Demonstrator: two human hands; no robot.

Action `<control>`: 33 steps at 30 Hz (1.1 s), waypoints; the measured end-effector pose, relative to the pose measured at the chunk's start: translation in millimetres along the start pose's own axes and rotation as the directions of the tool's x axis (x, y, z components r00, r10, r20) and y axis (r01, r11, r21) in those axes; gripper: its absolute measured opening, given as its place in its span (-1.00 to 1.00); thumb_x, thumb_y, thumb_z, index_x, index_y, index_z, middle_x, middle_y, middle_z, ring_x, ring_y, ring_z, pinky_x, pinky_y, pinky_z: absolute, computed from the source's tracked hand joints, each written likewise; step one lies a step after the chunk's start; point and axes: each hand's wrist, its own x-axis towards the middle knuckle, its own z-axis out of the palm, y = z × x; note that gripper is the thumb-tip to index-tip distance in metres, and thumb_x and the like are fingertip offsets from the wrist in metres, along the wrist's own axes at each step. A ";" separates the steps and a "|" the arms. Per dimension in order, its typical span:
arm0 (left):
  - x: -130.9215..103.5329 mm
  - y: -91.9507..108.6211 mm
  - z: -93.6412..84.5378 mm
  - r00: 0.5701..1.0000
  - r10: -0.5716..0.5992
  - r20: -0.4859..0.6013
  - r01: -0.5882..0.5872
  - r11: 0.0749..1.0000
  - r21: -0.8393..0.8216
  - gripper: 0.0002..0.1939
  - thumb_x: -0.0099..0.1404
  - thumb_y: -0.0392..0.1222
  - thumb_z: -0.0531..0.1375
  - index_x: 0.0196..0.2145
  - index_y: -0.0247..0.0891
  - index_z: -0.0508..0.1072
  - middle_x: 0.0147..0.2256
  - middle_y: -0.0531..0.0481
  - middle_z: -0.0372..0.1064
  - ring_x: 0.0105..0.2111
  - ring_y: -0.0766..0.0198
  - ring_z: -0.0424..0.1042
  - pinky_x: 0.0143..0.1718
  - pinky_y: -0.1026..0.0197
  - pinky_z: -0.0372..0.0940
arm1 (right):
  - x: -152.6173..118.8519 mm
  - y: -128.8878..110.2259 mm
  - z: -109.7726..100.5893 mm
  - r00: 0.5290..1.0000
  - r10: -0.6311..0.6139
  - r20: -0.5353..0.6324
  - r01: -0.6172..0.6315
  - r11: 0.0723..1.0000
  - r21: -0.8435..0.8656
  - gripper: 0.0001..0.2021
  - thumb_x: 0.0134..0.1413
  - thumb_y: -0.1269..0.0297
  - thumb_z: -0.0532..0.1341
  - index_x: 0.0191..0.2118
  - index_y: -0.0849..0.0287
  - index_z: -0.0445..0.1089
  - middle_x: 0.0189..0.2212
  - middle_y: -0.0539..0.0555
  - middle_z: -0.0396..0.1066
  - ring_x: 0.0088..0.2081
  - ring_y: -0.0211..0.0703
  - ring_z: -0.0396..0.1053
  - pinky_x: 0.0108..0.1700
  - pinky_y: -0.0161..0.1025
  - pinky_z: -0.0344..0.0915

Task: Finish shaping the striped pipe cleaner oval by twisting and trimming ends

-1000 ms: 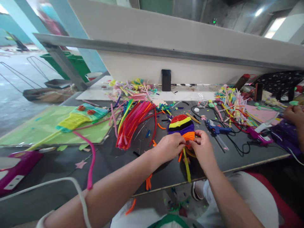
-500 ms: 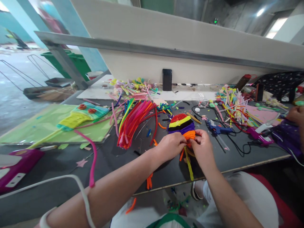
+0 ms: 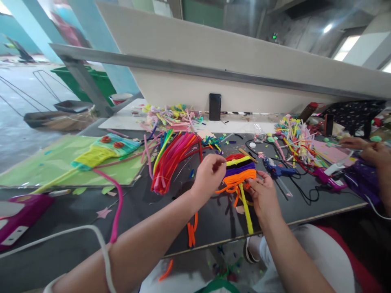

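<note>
A striped pipe-cleaner piece (image 3: 240,171) is in front of me, with red, yellow, black, purple and orange bands. A yellow stem (image 3: 246,211) and loose orange ends hang from its lower side. My right hand (image 3: 265,197) pinches the piece at its lower right, by the orange band. My left hand (image 3: 209,175) is at the piece's upper left, its fingers curled together; whether they grip anything is hidden. An orange pipe-cleaner end (image 3: 220,190) sticks out left below that hand.
A bundle of red and pink pipe cleaners (image 3: 174,160) lies left of my hands. To the right are a blue glue gun (image 3: 279,167) and black cables. A phone (image 3: 215,107) leans at the back. Another person's hand (image 3: 374,150) is at far right.
My left hand has come off the orange band and moved up and left. The piece sits slightly lower and more to the right, with its orange band now exposed.
</note>
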 end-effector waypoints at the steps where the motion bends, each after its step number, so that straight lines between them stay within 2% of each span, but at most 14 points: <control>1: 1.6 1.9 -5.1 0.997 0.011 -0.071 -0.012 1.000 -0.012 -0.92 0.19 -0.30 0.07 -0.32 -0.25 0.32 -0.38 0.00 0.27 -0.40 0.34 0.27 -0.34 0.27 0.24 | 0.3 -1.2 1.5 1.000 -0.019 -0.002 0.019 0.999 0.045 -0.55 -0.32 0.39 0.35 -0.23 0.09 0.19 -0.49 -0.11 0.39 -0.49 -0.27 0.39 -0.44 -0.30 0.35; 4: 0.9 9.6 -19.2 0.977 0.146 -0.159 -0.156 0.986 -0.053 -0.91 0.14 -0.36 0.07 -0.36 -0.24 0.27 -0.32 -0.04 0.25 -0.32 0.30 0.27 -0.27 0.22 0.24 | 3.7 -7.7 6.0 0.994 -0.110 0.018 0.107 0.987 0.123 -0.56 -0.27 0.39 0.34 -0.20 0.07 0.19 -0.46 -0.12 0.39 -0.43 -0.27 0.42 -0.32 -0.25 0.37; 6: -2.9 11.9 -22.4 0.970 0.245 -0.003 -0.243 0.961 -0.130 -0.89 0.12 -0.39 0.03 -0.43 -0.24 0.30 -0.34 -0.04 0.28 -0.29 0.28 0.29 -0.21 0.18 0.24 | 7.5 -15.5 8.5 0.984 -0.173 0.051 0.163 0.974 0.156 -0.59 -0.22 0.41 0.32 -0.19 0.06 0.20 -0.43 -0.11 0.41 -0.41 -0.29 0.43 -0.27 -0.25 0.36; 7: -5.1 11.4 -21.0 0.963 0.246 0.109 -0.225 0.957 -0.181 -0.85 0.10 -0.40 0.00 -0.46 -0.25 0.33 -0.35 -0.04 0.30 -0.30 0.27 0.30 -0.22 0.18 0.25 | 9.4 -20.4 9.3 0.976 -0.203 0.075 0.188 0.967 0.170 -0.60 -0.20 0.43 0.31 -0.18 0.05 0.21 -0.42 -0.10 0.42 -0.40 -0.30 0.43 -0.26 -0.26 0.35; 8: -7.2 10.2 -17.8 0.971 0.176 0.163 -0.137 0.965 -0.224 -0.81 0.09 -0.41 -0.02 -0.50 -0.25 0.34 -0.41 -0.02 0.31 -0.35 0.29 0.30 -0.27 0.20 0.25 | 11.0 -25.8 9.9 0.968 -0.230 0.103 0.209 0.961 0.183 -0.60 -0.18 0.44 0.31 -0.18 0.05 0.21 -0.42 -0.10 0.43 -0.40 -0.30 0.42 -0.25 -0.27 0.35; 10: -10.7 7.8 -7.5 0.975 -0.130 0.181 0.184 0.928 -0.323 -0.79 0.04 -0.42 -0.06 -0.57 -0.27 0.32 -0.57 0.02 0.24 -0.50 0.33 0.25 -0.40 0.24 0.23 | 12.7 -36.5 10.2 0.949 -0.282 0.142 0.251 0.946 0.205 -0.60 -0.17 0.46 0.30 -0.17 0.04 0.22 -0.43 -0.09 0.43 -0.38 -0.30 0.43 -0.24 -0.26 0.34; 12: -13.3 9.2 3.1 0.896 -0.285 0.339 0.433 0.728 -0.532 -0.81 0.02 -0.39 -0.04 -0.51 -0.29 0.36 -0.56 0.02 0.27 -0.53 0.34 0.28 -0.43 0.24 0.25 | 12.1 -44.4 9.5 0.937 -0.307 0.168 0.269 0.939 0.216 -0.59 -0.17 0.47 0.31 -0.16 0.03 0.23 -0.44 -0.10 0.43 -0.37 -0.29 0.43 -0.20 -0.24 0.33; 15: -17.7 20.1 12.3 0.777 -0.094 0.622 0.607 0.373 -0.702 -0.68 -0.02 -0.34 0.11 -0.24 -0.28 0.42 -0.26 -0.09 0.42 -0.24 0.21 0.41 -0.15 0.12 0.29 | 9.6 -46.7 6.6 0.931 -0.268 0.248 0.225 0.956 0.189 -0.57 -0.16 0.46 0.32 -0.13 0.02 0.22 -0.43 -0.08 0.45 -0.38 -0.26 0.44 -0.20 -0.21 0.34; 17: -20.4 28.0 15.2 0.755 -0.049 0.654 0.647 0.220 -0.731 -0.65 0.01 -0.27 0.19 -0.18 -0.29 0.42 -0.16 -0.15 0.41 -0.16 0.14 0.41 -0.08 0.07 0.27 | 9.9 -42.4 3.7 0.924 -0.195 0.328 0.159 0.978 0.133 -0.55 -0.15 0.44 0.32 -0.11 0.01 0.22 -0.42 -0.06 0.47 -0.40 -0.22 0.44 -0.25 -0.19 0.36; 19: -21.6 31.0 18.2 0.754 -0.147 0.640 0.657 0.137 -0.742 -0.69 0.07 -0.22 0.22 -0.17 -0.31 0.44 -0.17 -0.17 0.44 -0.16 0.11 0.43 -0.07 0.05 0.26 | 13.2 -35.6 0.8 0.913 -0.110 0.394 0.089 0.993 0.072 -0.52 -0.16 0.44 0.34 -0.09 0.02 0.21 -0.41 -0.04 0.48 -0.41 -0.18 0.45 -0.28 -0.16 0.38; 21: -21.1 28.1 22.2 0.746 -0.291 0.599 0.649 0.120 -0.751 -0.73 0.10 -0.22 0.24 -0.20 -0.33 0.47 -0.22 -0.16 0.47 -0.18 0.12 0.44 -0.08 0.07 0.28 | 19.4 -27.9 -1.5 0.900 -0.034 0.434 0.024 0.999 0.028 -0.50 -0.17 0.43 0.34 -0.07 0.01 0.21 -0.39 -0.04 0.48 -0.41 -0.16 0.45 -0.29 -0.15 0.38; 24: -18.8 19.1 27.7 0.742 -0.423 0.520 0.633 0.186 -0.752 -0.77 0.10 -0.25 0.26 -0.24 -0.35 0.49 -0.25 -0.14 0.49 -0.23 0.15 0.46 -0.13 0.13 0.31 | 30.7 -16.8 -3.2 0.883 0.040 0.468 -0.041 0.999 -0.009 -0.54 -0.14 0.38 0.33 -0.06 0.01 0.22 -0.39 -0.05 0.47 -0.41 -0.17 0.45 -0.29 -0.16 0.38; 28: -16.8 15.5 30.4 0.747 -0.475 0.465 0.624 0.260 -0.737 -0.76 0.10 -0.24 0.27 -0.24 -0.36 0.51 -0.25 -0.14 0.49 -0.29 0.18 0.47 -0.20 0.18 0.33 | 40.1 -7.8 -5.3 0.863 0.084 0.498 -0.052 0.996 -0.078 -0.65 -0.09 0.31 0.32 -0.12 0.09 0.31 -0.34 0.00 0.46 -0.36 -0.23 0.41 -0.28 -0.28 0.35; 33: -17.8 18.7 31.7 0.763 -0.453 0.460 0.613 0.283 -0.738 -0.78 0.13 -0.24 0.26 -0.25 -0.37 0.51 -0.29 -0.16 0.49 -0.31 0.16 0.47 -0.18 0.13 0.33 | 37.7 -9.2 -11.8 0.857 0.144 0.495 -0.062 0.982 -0.178 -0.72 -0.02 0.22 0.27 -0.15 0.13 0.34 -0.41 0.00 0.42 -0.47 -0.30 0.32 -0.55 -0.42 0.22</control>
